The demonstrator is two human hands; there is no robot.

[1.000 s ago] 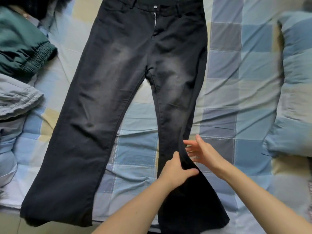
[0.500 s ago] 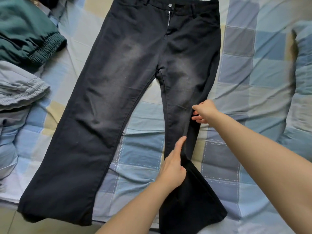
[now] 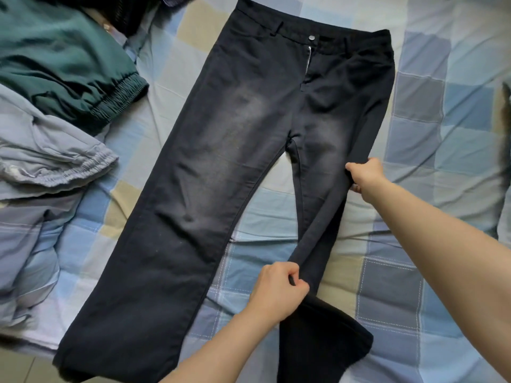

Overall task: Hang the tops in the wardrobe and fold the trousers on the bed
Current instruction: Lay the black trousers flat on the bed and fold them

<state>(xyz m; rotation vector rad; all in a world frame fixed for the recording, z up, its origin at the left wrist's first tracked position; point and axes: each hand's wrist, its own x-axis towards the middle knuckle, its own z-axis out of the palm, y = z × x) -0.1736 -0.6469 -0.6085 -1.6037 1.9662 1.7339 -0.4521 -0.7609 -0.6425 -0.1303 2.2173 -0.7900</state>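
Head view: black jeans [image 3: 221, 167] are lying front-up across the checked bedsheet [image 3: 431, 128], waistband at the far end, hems reaching the near edge of the bed. The right hand [image 3: 366, 176] is gripping the outer seam of the right-side leg near the thigh, fingers curled round the cloth. The left hand [image 3: 276, 291] is pinching the same leg lower down, below the knee, thumb and fingers bunching the fabric so the leg is narrowing there. The flared hem below that hand is hanging past the bed's edge.

Open sheet is showing to the right of the jeans and between the legs. On the left, a green garment [image 3: 63, 62] with an elastic cuff and a grey garment [image 3: 49, 158] are crowding the sheet, just beside the left-side leg but apart from it. Both garments are running out of frame. A dark item [image 3: 124, 15] at the top edge is too cut off to identify. A strip of floor [image 3: 19, 366] is showing at the bottom-left corner.
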